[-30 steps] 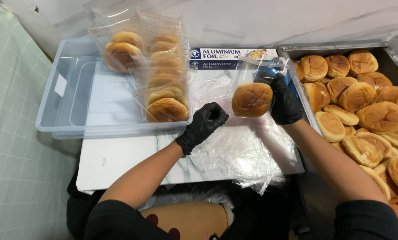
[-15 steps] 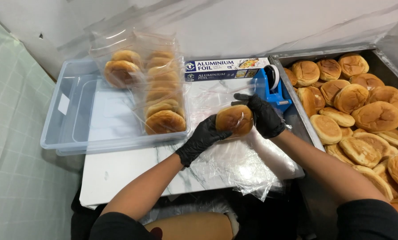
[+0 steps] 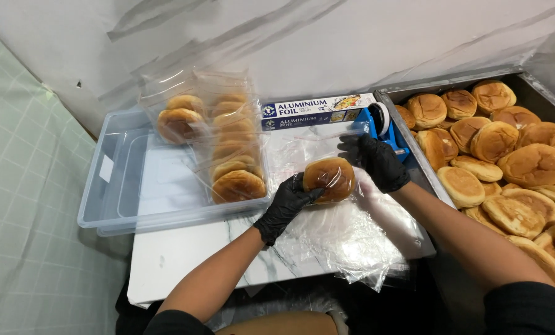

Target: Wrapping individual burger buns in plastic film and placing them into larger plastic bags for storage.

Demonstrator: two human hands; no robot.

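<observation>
Two gloved hands meet over the tabletop [image 3: 184, 254]: your left hand [image 3: 286, 205] is clamped on the near side of the bun [image 3: 329, 178], which sits inside a clear bag [image 3: 327, 155] above a pile of loose bags [image 3: 345, 239]. Your right hand [image 3: 380, 162] pinches the bag's far edge just beside the bun; its fingertips are hard to make out. Beyond stand the blue tape dispenser [image 3: 380, 124], partly hidden, the foil box [image 3: 317, 110], and the tray of buns [image 3: 507, 149], cut off at right.
</observation>
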